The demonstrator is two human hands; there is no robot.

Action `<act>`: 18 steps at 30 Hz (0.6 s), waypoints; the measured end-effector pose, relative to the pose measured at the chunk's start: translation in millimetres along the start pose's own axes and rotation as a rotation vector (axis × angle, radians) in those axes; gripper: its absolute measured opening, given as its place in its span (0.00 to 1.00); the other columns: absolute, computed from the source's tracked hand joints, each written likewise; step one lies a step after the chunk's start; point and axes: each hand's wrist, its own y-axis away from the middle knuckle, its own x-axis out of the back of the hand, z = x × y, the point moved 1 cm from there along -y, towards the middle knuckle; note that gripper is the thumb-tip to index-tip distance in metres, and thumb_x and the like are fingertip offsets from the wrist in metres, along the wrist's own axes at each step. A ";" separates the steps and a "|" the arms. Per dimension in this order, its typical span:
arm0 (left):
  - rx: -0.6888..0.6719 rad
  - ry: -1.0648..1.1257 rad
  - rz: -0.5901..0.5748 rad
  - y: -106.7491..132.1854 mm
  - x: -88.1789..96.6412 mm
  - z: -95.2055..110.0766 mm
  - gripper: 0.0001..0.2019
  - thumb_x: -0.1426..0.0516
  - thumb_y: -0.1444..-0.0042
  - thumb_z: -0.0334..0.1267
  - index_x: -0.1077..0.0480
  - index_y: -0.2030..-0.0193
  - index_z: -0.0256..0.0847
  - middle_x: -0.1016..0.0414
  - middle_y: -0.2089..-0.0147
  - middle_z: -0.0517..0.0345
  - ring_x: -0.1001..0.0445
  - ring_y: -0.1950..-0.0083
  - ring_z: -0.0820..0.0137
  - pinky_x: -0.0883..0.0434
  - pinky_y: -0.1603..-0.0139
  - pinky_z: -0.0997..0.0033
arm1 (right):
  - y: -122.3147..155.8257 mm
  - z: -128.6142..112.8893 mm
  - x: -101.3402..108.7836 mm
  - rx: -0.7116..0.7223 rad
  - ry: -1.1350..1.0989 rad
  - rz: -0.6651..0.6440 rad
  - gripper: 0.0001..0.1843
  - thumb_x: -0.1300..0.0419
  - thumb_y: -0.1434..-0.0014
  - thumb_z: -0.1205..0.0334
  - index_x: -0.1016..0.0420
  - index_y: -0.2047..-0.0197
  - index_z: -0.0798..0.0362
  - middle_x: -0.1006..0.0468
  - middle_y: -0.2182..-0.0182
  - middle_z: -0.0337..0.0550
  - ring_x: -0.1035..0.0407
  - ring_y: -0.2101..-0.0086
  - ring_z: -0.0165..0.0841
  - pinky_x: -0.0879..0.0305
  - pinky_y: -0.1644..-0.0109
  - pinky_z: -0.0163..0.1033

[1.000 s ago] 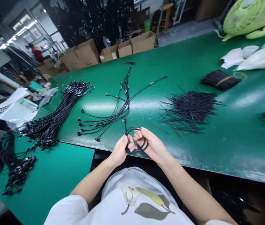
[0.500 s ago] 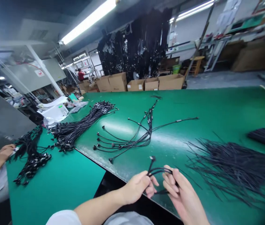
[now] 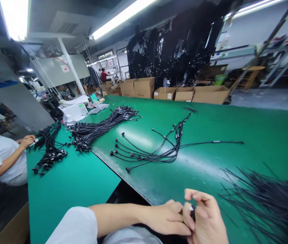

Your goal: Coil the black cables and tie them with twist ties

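My left hand [image 3: 170, 217] and my right hand [image 3: 205, 218] are pressed together at the bottom edge, over the near rim of the green table [image 3: 210, 125]. Both have their fingers closed around a black cable [image 3: 192, 210], of which only a small dark end shows between the fingers. Just right of my hands lies a spread pile of thin black ties [image 3: 266, 200]. Ahead of my hands, several loose black cables [image 3: 159, 152] with connectors fan out on the table.
A thick bundle of black cables [image 3: 100, 127] lies at the left edge, with another heap [image 3: 48, 149] on the lower green table [image 3: 70, 189]. A co-worker in white [image 3: 1, 159] sits at far left, hand on that heap. Cardboard boxes [image 3: 184, 91] line the far side.
The camera has tilted up and left. My hands have dropped to the bottom of the view and closed together; the cable loop seen before is now hidden inside them.
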 end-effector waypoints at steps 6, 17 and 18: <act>0.388 0.725 -0.238 23.3 -19.3 2.1 0.24 0.36 0.58 0.61 0.29 0.69 0.40 0.42 0.83 0.67 0.39 0.82 0.75 0.35 0.77 0.71 | 0.7 -26.8 -12.7 -0.070 -0.093 -0.262 0.23 0.41 0.42 0.39 0.38 0.71 0.50 0.44 0.82 0.29 0.52 0.89 0.20 0.57 0.88 0.28; 0.492 0.837 -0.082 23.1 -13.2 4.4 0.18 0.41 0.44 0.51 0.30 0.66 0.35 0.55 0.81 0.71 0.54 0.81 0.79 0.49 0.78 0.78 | -6.9 -44.7 38.5 0.341 0.370 -0.431 0.15 0.52 0.32 0.51 0.34 0.63 0.52 0.29 0.66 0.41 0.28 0.65 0.32 0.30 0.54 0.45; 0.444 0.722 -0.043 20.6 -10.6 -0.3 0.19 0.41 0.44 0.53 0.31 0.66 0.35 0.53 0.81 0.70 0.53 0.80 0.79 0.48 0.77 0.77 | -3.9 -50.7 42.8 0.433 0.572 -0.385 0.14 0.53 0.31 0.54 0.32 0.59 0.52 0.27 0.61 0.45 0.29 0.58 0.35 0.33 0.49 0.48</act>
